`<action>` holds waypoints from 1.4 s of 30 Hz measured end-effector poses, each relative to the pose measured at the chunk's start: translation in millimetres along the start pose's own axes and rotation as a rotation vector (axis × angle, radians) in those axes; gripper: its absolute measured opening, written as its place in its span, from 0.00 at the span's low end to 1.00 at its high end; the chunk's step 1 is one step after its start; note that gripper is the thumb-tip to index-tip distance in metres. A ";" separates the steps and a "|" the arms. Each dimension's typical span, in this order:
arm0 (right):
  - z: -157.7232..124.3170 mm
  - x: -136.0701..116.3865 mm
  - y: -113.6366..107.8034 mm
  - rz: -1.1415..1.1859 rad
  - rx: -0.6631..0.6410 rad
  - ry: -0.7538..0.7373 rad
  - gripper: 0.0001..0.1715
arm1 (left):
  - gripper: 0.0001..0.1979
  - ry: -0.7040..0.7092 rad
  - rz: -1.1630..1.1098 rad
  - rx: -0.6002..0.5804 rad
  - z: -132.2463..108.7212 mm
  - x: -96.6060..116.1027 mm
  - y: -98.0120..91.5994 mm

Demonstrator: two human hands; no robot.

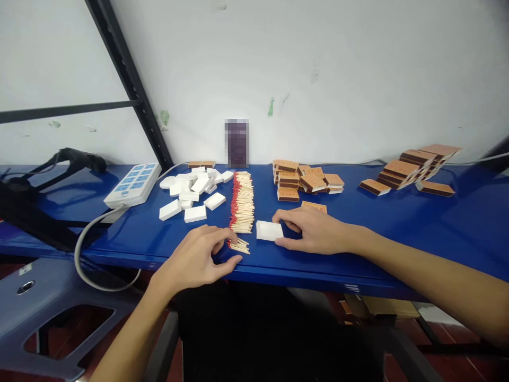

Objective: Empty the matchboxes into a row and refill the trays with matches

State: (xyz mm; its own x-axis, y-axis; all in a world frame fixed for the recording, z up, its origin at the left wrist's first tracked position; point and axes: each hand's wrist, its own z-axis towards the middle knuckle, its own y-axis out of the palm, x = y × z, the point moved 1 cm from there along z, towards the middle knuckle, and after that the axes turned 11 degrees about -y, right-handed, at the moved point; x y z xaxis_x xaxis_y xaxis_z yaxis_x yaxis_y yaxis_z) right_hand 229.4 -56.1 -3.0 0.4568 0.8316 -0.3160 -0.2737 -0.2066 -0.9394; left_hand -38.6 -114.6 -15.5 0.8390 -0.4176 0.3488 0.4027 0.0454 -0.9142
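Note:
My left hand (201, 254) reaches to a small bunch of red-tipped matches (240, 246) by the shelf's front edge. Its index finger rests at the match heads, while the thumb is spread away from them. A long row of matches (243, 199) lies just behind that bunch. To the right, my right hand (314, 229) grips the end of a white matchbox tray (268, 230) between thumb and fingers, flat on the blue surface. Beyond this hand lies an orange matchbox sleeve (314, 207), partly hidden by it.
White trays (194, 185) are heaped at the left, beside a power strip (133, 184). Brown-sided matchboxes (288, 179) stand behind my right hand, with another stack (401, 171) at the far right. A blurred dark object (237, 143) leans against the wall. A stool (59, 318) is below left.

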 end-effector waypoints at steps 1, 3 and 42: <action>0.1 0.0 0.1 0.000 0.002 0.001 0.20 | 0.11 0.006 -0.001 0.002 0.2 0.1 0.1; 0.1 0.0 0.2 -0.001 0.004 0.004 0.20 | 0.11 0.017 -0.004 0.010 0.5 0.2 0.2; 0.4 0.8 1.5 -0.013 -0.001 0.014 0.21 | 0.17 0.015 0.019 -0.008 0.2 -0.1 1.0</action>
State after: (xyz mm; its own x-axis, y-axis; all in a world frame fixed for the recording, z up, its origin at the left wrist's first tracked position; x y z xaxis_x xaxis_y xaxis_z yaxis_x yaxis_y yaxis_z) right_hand 229.0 -55.5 -4.6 0.4719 0.8268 -0.3059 -0.2666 -0.1969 -0.9435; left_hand -38.2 -114.3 -16.4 0.8407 -0.4306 0.3282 0.3839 0.0466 -0.9222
